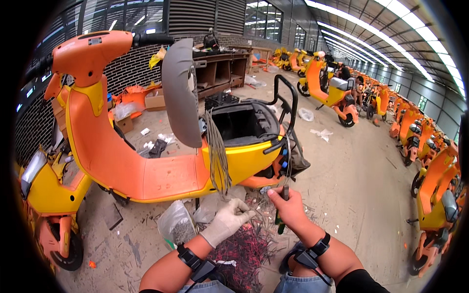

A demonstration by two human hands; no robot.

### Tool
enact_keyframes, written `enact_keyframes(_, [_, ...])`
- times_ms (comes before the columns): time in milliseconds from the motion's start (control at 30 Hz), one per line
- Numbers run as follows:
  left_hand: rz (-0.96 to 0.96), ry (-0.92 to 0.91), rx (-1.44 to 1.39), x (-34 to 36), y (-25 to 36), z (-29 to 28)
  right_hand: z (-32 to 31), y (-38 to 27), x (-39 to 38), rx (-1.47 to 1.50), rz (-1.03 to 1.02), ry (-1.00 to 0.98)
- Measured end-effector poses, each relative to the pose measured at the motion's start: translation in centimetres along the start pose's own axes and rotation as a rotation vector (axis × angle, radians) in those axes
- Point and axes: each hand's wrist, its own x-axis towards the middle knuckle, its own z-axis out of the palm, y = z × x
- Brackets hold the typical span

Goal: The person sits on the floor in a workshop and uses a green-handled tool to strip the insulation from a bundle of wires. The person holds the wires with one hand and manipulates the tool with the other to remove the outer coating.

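over at the far left, the orange and yellow electric scooter (122, 161) stands side-on in front of the person, its grey seat (181, 93) tipped up and the black under-seat compartment (242, 122) open. a bundle of thin grey wires or ties (218, 156) hangs from the seat hinge down the yellow side panel, its lower ends loose near the floor.

below that bundle, the left hand (225, 222), in a pale work glove, is curled with fingers (244, 214) half closed over a heap of short red and dark offcuts (242, 251) on the concrete; whether it actually pinches anything is hard to tell. a clear plastic bag (175, 223) lies just beside it.

further right, the bare right hand (288, 207) is wrapped firmly around a green-handled tool (281, 222), probably cutters or a screwdriver, held upright with its dark tip (286, 191) pointing up just beneath the scooter's rear underside (273, 180), beside a strand that hangs there.

to do this well, the person would likely do best to steady the loose strand with the gloved hand before working the tool, keep the tip clear of the blue connectors (284, 165) at the tail, and keep the heap of offcuts from spreading.

at the far right, rows of orange scooters (430, 161) line the hall.
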Motion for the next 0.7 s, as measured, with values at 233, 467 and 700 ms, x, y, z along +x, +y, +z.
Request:
enact_keyframes(233, [0.144,-0.136,0.377,0.0,-0.1,-0.2,-0.5,1.4,-0.2,-0.068,-0.015,0.043])
enact_keyframes(467, [0.114,-0.049,0.389,-0.2,-0.1,0.1,-1.2,1.3,-2.0,-0.103,-0.031,0.081])
enact_keyframes(700, [0.193,-0.010,0.380,-0.6,0.2,0.4,-1.6,1.6,-3.1,-0.045,0.038,0.071])
